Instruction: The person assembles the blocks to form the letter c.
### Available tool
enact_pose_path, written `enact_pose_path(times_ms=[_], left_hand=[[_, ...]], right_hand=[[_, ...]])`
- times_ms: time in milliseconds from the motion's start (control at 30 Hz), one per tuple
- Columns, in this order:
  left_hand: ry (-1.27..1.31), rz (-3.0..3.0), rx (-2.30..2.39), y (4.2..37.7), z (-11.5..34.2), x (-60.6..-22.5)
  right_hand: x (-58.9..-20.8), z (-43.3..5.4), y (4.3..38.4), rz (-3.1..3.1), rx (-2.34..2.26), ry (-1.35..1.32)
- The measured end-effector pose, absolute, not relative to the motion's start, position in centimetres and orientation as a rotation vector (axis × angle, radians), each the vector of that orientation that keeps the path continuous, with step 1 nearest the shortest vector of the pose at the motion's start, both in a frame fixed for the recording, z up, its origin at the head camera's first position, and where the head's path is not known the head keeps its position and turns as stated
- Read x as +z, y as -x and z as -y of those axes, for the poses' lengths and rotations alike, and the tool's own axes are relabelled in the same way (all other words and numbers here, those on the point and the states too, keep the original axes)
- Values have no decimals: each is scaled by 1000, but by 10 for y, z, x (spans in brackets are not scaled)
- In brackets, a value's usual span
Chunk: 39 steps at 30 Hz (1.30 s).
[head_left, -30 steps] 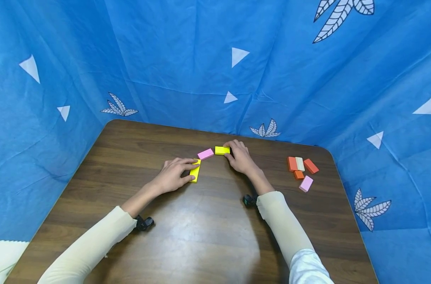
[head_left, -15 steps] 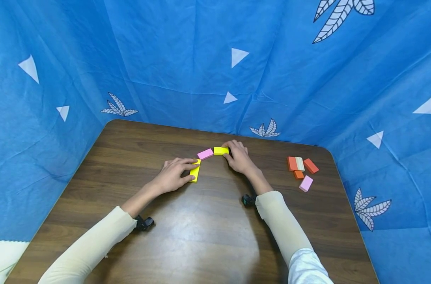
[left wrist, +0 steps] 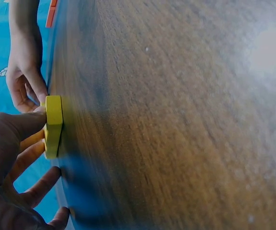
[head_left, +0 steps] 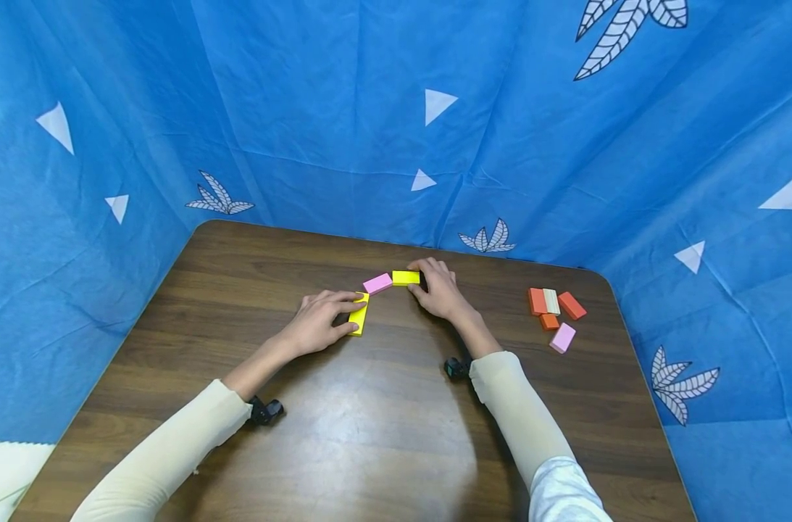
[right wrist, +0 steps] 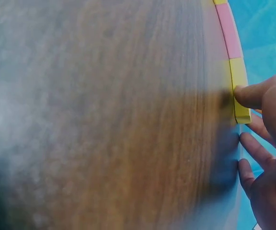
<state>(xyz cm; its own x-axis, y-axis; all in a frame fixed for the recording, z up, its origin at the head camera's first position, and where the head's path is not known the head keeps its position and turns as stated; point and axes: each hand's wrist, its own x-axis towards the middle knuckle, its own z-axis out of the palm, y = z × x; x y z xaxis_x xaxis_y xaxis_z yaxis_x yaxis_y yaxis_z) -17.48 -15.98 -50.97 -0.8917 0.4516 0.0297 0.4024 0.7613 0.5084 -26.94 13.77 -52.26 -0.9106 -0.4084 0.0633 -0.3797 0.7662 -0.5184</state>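
My left hand (head_left: 317, 322) pinches a yellow block (head_left: 359, 317), a flat one lying lengthwise away from me on the wooden table. In the left wrist view, the thumb is on the near end of that yellow block (left wrist: 54, 115), with fingers behind it. A pink block (head_left: 377, 283) lies at a slant just past its far end. A second yellow block (head_left: 405, 278) lies crosswise, end to end with the pink one. My right hand (head_left: 441, 291) pinches its right end, thumb on the near side; the right wrist view has this yellow block (right wrist: 238, 84) against the pink block (right wrist: 229, 31).
On the right of the table (head_left: 369, 435) lie an orange-red block (head_left: 537, 301), a cream ridged block (head_left: 551, 301), another orange-red block (head_left: 572, 305), a small orange block (head_left: 548, 321) and a pink block (head_left: 562, 338). A blue curtain (head_left: 343, 130) hangs behind the table.
My right hand has shifted slightly left with the yellow block, up to the pink block's end. The left hand and its block have stayed in place.
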Motion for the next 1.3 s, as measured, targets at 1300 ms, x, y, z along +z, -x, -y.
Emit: enact_pose_path(times_ms=[1300], left_hand=[[-678,-2869,801,174,157,-510]], right_hand=[[-492,-344,198,-3085,-813,-188]])
